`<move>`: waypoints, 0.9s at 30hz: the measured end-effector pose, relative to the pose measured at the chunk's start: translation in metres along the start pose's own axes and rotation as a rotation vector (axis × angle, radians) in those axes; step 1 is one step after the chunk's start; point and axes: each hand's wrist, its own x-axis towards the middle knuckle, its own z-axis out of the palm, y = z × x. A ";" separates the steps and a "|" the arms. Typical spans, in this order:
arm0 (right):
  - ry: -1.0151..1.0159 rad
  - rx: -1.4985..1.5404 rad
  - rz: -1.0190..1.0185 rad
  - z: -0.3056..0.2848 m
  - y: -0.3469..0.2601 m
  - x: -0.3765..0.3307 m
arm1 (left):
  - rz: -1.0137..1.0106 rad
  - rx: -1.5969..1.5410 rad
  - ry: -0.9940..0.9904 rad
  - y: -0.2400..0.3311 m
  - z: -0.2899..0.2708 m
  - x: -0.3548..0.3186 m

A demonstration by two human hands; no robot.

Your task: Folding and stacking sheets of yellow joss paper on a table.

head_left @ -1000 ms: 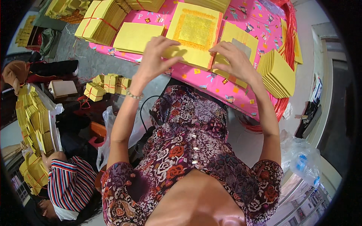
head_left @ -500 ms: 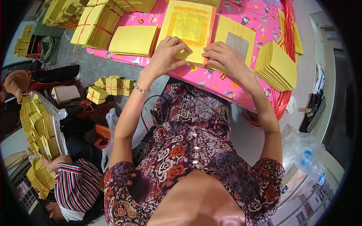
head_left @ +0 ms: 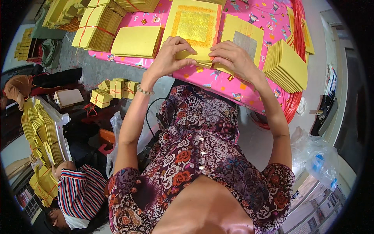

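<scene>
Both hands meet at the near edge of the gold-centred yellow paper sheet (head_left: 194,27), which lies on the desk (head_left: 233,84) under a pink patterned cover. The left hand (head_left: 169,56) pinches that edge, thumb below and fingers curled on top; the right hand (head_left: 233,58) presses bent fingers onto the same edge. Right of the sheet lies a silver-centred yellow sheet (head_left: 245,39), then a fanned yellow stack (head_left: 286,66). Left of it sits a plain yellow stack (head_left: 136,41) and red-tied bundles (head_left: 97,27).
</scene>
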 end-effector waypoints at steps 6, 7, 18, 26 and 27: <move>0.031 0.013 0.004 0.001 0.000 0.000 | -0.001 -0.086 0.026 -0.004 0.003 0.000; 0.032 0.013 0.003 0.001 0.000 0.000 | -0.001 -0.085 0.026 -0.003 0.003 -0.001; -0.003 0.000 0.026 -0.003 -0.002 0.003 | -0.021 -0.095 0.011 -0.003 0.001 -0.001; -0.060 0.037 0.070 -0.005 0.001 0.005 | -0.030 -0.113 0.004 -0.003 0.000 0.000; -0.068 0.032 0.066 -0.005 0.001 0.005 | -0.028 -0.111 0.006 -0.003 0.000 0.000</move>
